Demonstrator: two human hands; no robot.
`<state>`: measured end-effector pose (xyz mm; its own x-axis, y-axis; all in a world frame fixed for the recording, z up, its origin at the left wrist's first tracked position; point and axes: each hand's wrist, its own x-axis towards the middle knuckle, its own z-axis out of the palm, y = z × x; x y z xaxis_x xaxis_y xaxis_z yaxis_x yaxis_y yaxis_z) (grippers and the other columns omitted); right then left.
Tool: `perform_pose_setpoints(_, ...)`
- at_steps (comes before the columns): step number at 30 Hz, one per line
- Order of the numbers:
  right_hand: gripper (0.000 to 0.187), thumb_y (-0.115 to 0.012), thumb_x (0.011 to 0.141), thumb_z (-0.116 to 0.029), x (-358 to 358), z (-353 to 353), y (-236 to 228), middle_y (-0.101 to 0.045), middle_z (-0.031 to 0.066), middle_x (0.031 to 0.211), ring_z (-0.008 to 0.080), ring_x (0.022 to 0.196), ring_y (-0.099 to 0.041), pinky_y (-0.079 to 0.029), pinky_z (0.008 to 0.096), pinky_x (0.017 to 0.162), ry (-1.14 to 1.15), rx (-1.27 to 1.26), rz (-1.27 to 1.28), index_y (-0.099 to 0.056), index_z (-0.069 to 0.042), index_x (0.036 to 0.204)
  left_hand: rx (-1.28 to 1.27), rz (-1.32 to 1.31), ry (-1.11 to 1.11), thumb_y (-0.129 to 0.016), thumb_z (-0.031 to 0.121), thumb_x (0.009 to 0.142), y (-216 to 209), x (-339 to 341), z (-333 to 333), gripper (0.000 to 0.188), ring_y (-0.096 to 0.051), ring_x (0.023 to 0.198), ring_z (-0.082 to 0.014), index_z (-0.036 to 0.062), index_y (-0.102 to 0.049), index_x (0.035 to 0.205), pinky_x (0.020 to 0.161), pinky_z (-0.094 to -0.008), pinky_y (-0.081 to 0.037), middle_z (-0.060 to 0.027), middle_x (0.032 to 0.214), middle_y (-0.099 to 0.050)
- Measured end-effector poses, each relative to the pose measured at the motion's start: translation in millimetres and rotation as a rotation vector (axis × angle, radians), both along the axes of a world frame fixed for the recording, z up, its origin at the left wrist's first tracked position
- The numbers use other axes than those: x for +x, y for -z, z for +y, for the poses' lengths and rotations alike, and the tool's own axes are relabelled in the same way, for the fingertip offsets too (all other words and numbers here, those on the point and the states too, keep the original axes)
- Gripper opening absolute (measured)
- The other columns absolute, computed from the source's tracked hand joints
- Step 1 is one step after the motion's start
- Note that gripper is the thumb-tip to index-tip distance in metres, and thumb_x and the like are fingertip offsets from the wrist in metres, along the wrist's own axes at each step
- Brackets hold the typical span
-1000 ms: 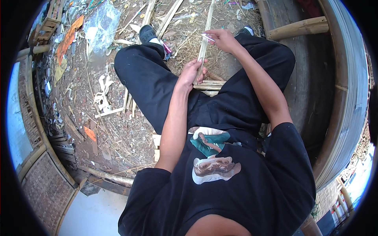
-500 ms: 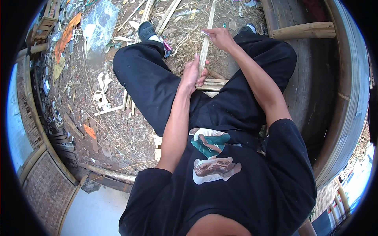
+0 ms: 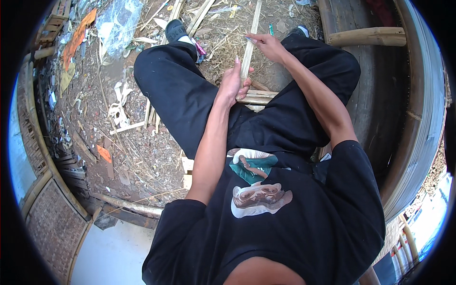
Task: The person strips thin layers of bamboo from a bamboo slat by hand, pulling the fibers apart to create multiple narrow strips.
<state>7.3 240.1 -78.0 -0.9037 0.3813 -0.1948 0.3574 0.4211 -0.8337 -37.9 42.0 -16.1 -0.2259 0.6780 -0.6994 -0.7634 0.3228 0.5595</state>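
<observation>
A long, pale bamboo strip (image 3: 252,33) runs away from my lap between my spread legs. My left hand (image 3: 232,80) is closed around its near end, thumb lying along it. Farther up the strip, my right hand (image 3: 268,47) is closed on what looks like a small knife (image 3: 252,40). Its short metallic blade lies across the strip, and its handle is hidden in my fingers. Below my left hand, several cut wooden pieces (image 3: 259,97) lie between my thighs.
Dry shavings and more strips (image 3: 199,19) lie beyond my feet. To the left are a clear plastic sheet (image 3: 116,28), an orange scrap (image 3: 78,38) and pale peelings (image 3: 118,102). A bamboo-edged wooden platform (image 3: 365,38) stands at right, a woven panel (image 3: 54,228) at lower left.
The view has shifted slightly. Both hands keep their holds on the strip and the knife, with only small movement.
</observation>
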Motion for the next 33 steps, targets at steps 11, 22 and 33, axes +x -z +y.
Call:
perform_pose_setpoints(11, 0.033, -0.055, 0.090, -0.026, 8.1, -0.9, 3.4, -0.067, 0.0165, 0.101, 0.0234, 0.093, -0.064, -0.047, 0.0344, 0.083, -0.021, 0.020, 0.049, -0.062, -0.015, 0.120, -0.008, 0.021, 0.006, -0.024, 0.052, 0.098, 4.7, -0.9, 4.0, 0.062, -0.029, 0.033, -0.0068, -0.0019, -0.054, 0.104, 0.031, -0.0243, -0.025, -0.0012, 0.053, -0.042)
perform_pose_setpoints(22, 0.023, -0.063, 0.083, -0.027, -14.4, -10.8, -3.8, -0.067, 0.0181, 0.085, 0.0365, 0.083, -0.064, -0.049, 0.0439, 0.077, 0.069, 0.315, -0.021, -0.068, -0.009, 0.097, -0.110, 0.099, 0.043, -0.025, 0.051, 0.099, 11.9, 2.5, 7.6, 0.056, -0.028, 0.034, -0.0059, 0.0032, -0.055, 0.105, 0.032, -0.0224, -0.023, 0.0010, 0.056, -0.042)
perform_pose_setpoints(33, 0.018, -0.062, 0.085, -0.024, -1.9, -19.3, -3.0, -0.067, 0.0152, 0.085, 0.0342, 0.085, -0.064, -0.049, 0.0406, 0.074, 0.136, 0.232, 0.033, -0.066, -0.008, 0.090, -0.073, -0.038, -0.007, -0.031, 0.039, 0.101, 16.5, -1.1, 7.3, 0.039, -0.026, 0.035, -0.0055, 0.0061, -0.052, 0.103, 0.032, -0.0225, -0.021, 0.0019, 0.056, -0.040)
